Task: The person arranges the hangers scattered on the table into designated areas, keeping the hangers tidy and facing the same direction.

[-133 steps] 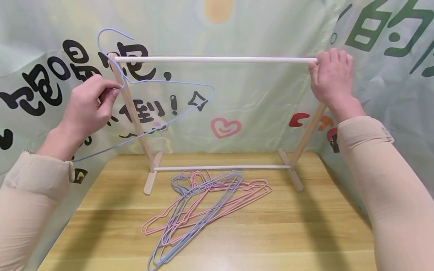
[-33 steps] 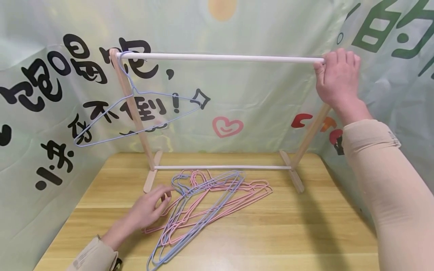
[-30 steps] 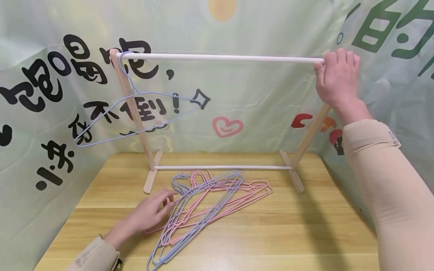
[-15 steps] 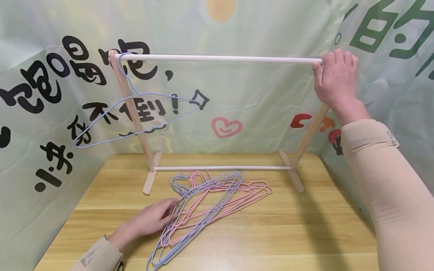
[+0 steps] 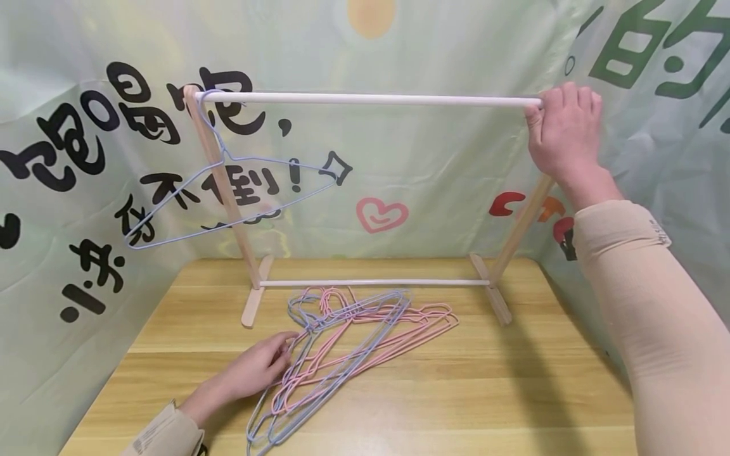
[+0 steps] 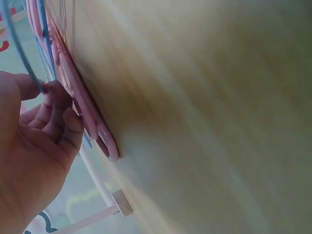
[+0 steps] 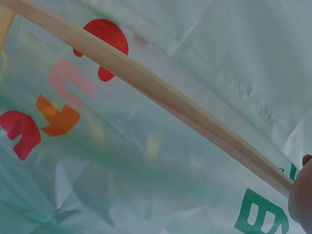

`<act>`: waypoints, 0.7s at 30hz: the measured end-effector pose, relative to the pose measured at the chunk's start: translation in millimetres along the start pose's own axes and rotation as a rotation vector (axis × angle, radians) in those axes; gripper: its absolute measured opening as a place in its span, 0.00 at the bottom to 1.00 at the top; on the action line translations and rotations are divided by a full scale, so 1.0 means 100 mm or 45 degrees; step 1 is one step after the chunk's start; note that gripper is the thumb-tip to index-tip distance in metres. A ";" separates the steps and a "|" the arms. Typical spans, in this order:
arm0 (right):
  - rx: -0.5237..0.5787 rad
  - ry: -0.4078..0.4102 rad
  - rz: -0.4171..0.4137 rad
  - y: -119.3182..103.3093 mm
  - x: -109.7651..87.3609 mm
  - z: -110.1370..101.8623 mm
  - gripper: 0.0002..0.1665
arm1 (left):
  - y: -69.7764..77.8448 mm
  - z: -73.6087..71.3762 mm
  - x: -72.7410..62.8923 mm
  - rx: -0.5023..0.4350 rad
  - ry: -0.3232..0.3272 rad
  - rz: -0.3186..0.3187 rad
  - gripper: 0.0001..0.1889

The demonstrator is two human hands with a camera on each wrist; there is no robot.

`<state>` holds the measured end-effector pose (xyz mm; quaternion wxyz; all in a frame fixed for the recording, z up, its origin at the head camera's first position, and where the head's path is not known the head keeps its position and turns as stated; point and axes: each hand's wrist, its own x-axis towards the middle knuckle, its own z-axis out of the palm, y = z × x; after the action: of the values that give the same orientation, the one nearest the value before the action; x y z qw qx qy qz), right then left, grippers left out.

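Note:
My left hand [image 5: 253, 367] is low over the table at the left side of a heap of pink hangers [image 5: 422, 320] and blue hangers [image 5: 365, 358]. In the left wrist view, thumb and forefinger pinch the wire of one blue hanger [image 6: 19, 51], and the pink hangers [image 6: 80, 90] lie just beyond the fingers. My right hand [image 5: 567, 130] grips the top right corner of a wooden rack, where the white top rod [image 5: 371, 99] meets the upright [image 5: 521, 231]. Another blue hanger [image 5: 274, 158] hangs by its hook at the rod's left end.
The rack's left upright [image 5: 228, 196] and a lower white rod [image 5: 371, 282] stand behind the heap, its feet on the wooden table [image 5: 456, 392]. A printed cloth backdrop [image 5: 445, 171] hangs close behind and at both sides.
The blue hanger once in my left hand now hangs on the rod. My left hand came down to the heap and took a blue hanger, which has shifted slightly. My right hand keeps its grip.

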<state>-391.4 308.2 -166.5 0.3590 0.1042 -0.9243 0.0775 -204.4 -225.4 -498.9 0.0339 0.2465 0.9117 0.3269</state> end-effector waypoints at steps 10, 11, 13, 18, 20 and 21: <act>-0.002 -0.009 0.005 0.00 0.01 0.00 0.33 | 0.00 0.00 -0.02 0.095 0.205 0.068 0.22; -0.003 -0.011 0.007 0.00 0.01 0.00 0.32 | 0.01 -0.01 -0.02 0.113 0.223 0.080 0.22; -0.003 -0.010 0.008 0.01 0.01 0.00 0.32 | 0.03 -0.02 -0.02 0.147 0.260 0.112 0.22; -0.004 -0.008 0.012 0.03 0.00 0.00 0.32 | 0.09 -0.08 0.00 0.219 0.342 0.199 0.20; -0.006 -0.008 0.013 0.03 0.00 0.00 0.32 | 0.12 -0.11 0.01 0.246 0.367 0.233 0.19; -0.005 -0.006 0.012 0.03 0.00 0.00 0.32 | 0.14 -0.12 0.01 0.261 0.377 0.250 0.19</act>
<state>-391.9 310.9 -166.9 0.3567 0.0994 -0.9257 0.0769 -202.3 -223.0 -480.9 -0.1577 0.2858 0.9068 0.2667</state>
